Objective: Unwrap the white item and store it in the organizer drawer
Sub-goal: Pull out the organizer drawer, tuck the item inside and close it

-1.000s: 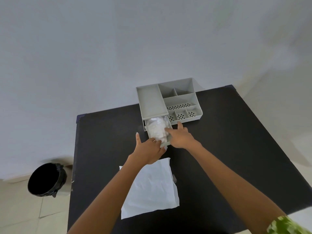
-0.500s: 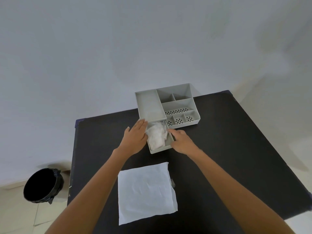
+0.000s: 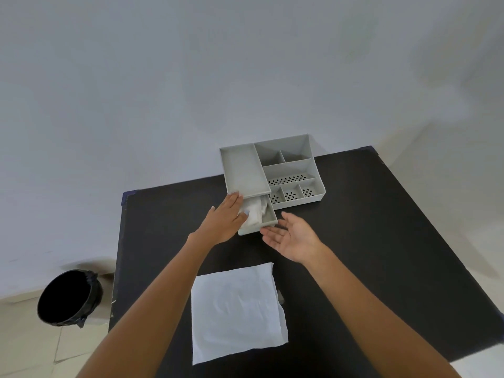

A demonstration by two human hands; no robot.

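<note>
A grey organizer point(image 3: 289, 170) with several compartments stands at the far side of the black table point(image 3: 381, 241). Its drawer point(image 3: 268, 221) is pulled partly out toward me, and the crumpled white item point(image 3: 255, 211) lies inside it. My left hand point(image 3: 226, 219) rests flat on the drawer's left side, fingers reaching to the organizer's front edge and the thumb touching the white item. Just in front of the drawer, to its right, my right hand point(image 3: 293, 237) hovers palm up with fingers spread, holding nothing.
A flat white sheet of wrapping paper point(image 3: 237, 312) lies on the table near me, between my forearms. A black bin point(image 3: 68, 298) stands on the floor to the left of the table. A pale wall rises behind the organizer.
The drawer has slid further into the organizer. My right hand has come off the drawer and turned palm up. My left hand has shifted onto the drawer's left side.
</note>
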